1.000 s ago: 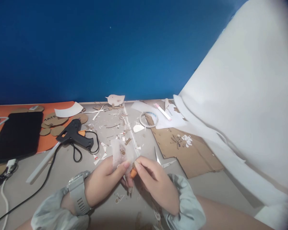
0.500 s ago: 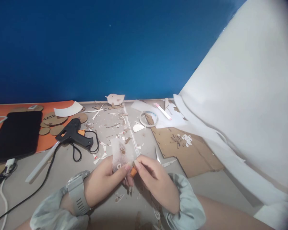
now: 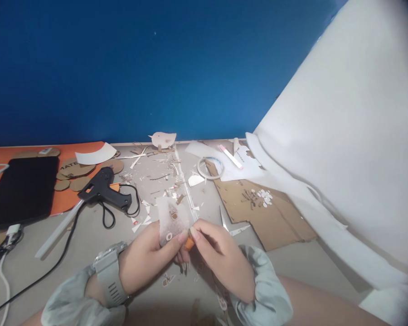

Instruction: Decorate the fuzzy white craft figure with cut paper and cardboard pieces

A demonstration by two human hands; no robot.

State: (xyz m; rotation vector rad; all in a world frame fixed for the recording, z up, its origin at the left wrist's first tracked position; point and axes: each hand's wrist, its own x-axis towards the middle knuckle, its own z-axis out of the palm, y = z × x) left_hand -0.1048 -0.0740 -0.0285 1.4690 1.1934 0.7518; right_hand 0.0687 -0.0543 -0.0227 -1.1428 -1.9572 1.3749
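My left hand [image 3: 146, 253], with a grey watch on its wrist, is closed on a translucent plastic sheet [image 3: 172, 213] that carries a few small brown and white shapes. Thumb and fingers of my right hand [image 3: 221, 253] pinch a small orange piece [image 3: 189, 243] at the sheet's lower right edge. The fingertips of both hands meet there, so part of the piece is hidden and its kind is unclear. Just beyond my right hand lie scissors [image 3: 238, 231] with their blades apart, their handles hidden beneath the hand.
A black glue gun [image 3: 105, 190] with its cord lies left, near a black tablet [image 3: 23, 190] and cardboard discs [image 3: 76, 170]. Paper scraps surround a bird cutout [image 3: 163, 139] at the back. A tape roll [image 3: 211, 176], pink-and-white marker [image 3: 230, 156] and cardboard sheet [image 3: 279, 226] lie right.
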